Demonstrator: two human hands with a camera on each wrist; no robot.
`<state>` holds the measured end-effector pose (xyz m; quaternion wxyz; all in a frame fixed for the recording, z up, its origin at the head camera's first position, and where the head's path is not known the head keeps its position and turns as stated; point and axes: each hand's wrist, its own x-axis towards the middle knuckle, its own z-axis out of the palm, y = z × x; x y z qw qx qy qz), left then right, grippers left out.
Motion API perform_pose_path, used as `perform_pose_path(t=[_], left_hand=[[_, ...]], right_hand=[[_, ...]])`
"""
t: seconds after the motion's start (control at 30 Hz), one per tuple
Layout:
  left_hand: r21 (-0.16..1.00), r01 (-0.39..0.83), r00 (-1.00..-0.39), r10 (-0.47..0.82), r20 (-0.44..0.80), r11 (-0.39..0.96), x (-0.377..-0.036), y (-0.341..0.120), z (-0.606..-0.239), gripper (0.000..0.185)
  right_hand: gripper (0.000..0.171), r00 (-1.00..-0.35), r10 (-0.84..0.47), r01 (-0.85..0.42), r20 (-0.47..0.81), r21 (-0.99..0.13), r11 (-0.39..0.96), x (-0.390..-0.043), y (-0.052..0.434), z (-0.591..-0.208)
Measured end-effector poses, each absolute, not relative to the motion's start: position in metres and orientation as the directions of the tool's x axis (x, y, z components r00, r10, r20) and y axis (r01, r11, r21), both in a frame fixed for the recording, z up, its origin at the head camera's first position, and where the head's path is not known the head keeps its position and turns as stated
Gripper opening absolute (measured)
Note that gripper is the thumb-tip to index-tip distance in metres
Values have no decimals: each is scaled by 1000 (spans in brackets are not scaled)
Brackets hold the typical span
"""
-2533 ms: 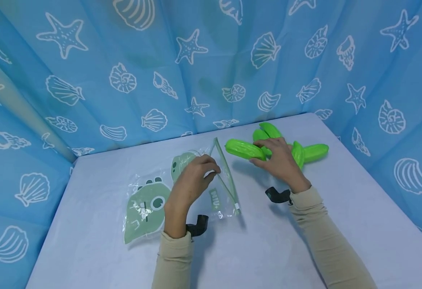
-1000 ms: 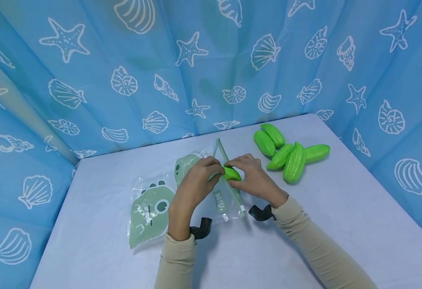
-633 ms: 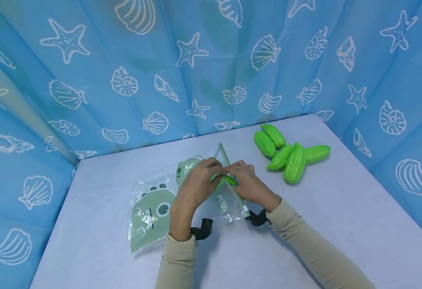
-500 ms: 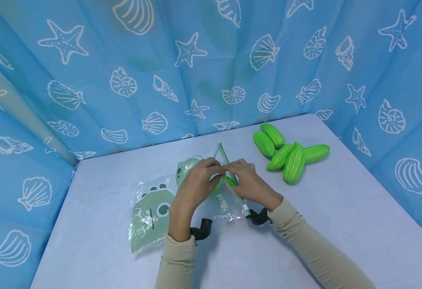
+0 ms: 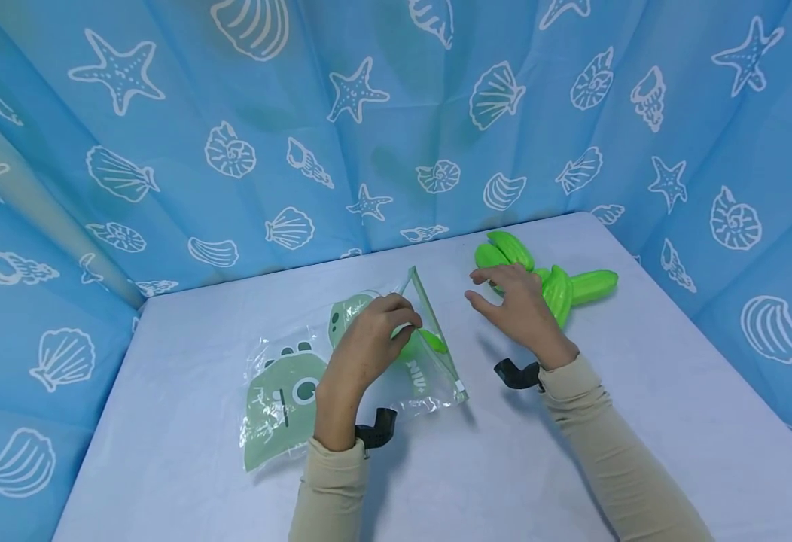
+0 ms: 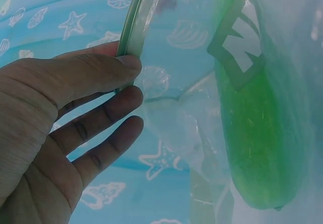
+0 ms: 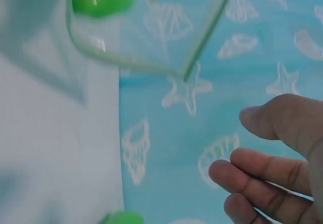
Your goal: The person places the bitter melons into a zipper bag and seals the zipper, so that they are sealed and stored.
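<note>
My left hand point(image 5: 376, 335) pinches the green zip edge point(image 6: 132, 24) of a clear zip bag point(image 5: 281, 410) printed with a green dinosaur face. Its mouth gapes to the right, with the white slider point(image 5: 460, 386) at the near corner. Inside lies a bright green ridged gourd point(image 6: 255, 153), one end showing near the mouth. My right hand point(image 5: 521, 305) holds nothing, thumb and fingers spread apart, beside the loose green gourds. It partly covers several of them in the head view; one gourd point(image 5: 595, 286) sticks out to the right.
The bag and gourds are on a white-covered table point(image 5: 199, 361). A blue curtain point(image 5: 396, 120) with white shell and starfish prints stands behind it and at both sides. Each wrist carries a black camera mount point(image 5: 377, 429).
My right hand brought a gourd from the pile to the bag, let go of it inside, and moved back right, fingers spread. My left hand kept hold of the bag's edge.
</note>
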<state>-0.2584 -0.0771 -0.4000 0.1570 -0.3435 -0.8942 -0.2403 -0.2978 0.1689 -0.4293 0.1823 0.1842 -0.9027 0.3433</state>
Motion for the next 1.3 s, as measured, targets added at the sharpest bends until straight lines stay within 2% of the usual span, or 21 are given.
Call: perform_pose_path(t=[0.17,0.57,0.87,1.3], left_hand=[[328,689,-717,540,441,647,-258,-78,-401,12],[348,657,-747,519,415,669,-258,-79,-400,13],[349,651,-752,511,417,674,-259,-78,-400,13],[343,661,-743,518,423,668,-258,-78,-399,13]], right_hand=[[33,-912,-112,-348,395,-600,720,-302,189,-428],[45,-940,72,-167,333,-633,756,-310,227,-435],[52,-940,135,-94,315,-616,782,-311,247,-435],[72,-963,209,73,167,-586,807,-311,271,-447]])
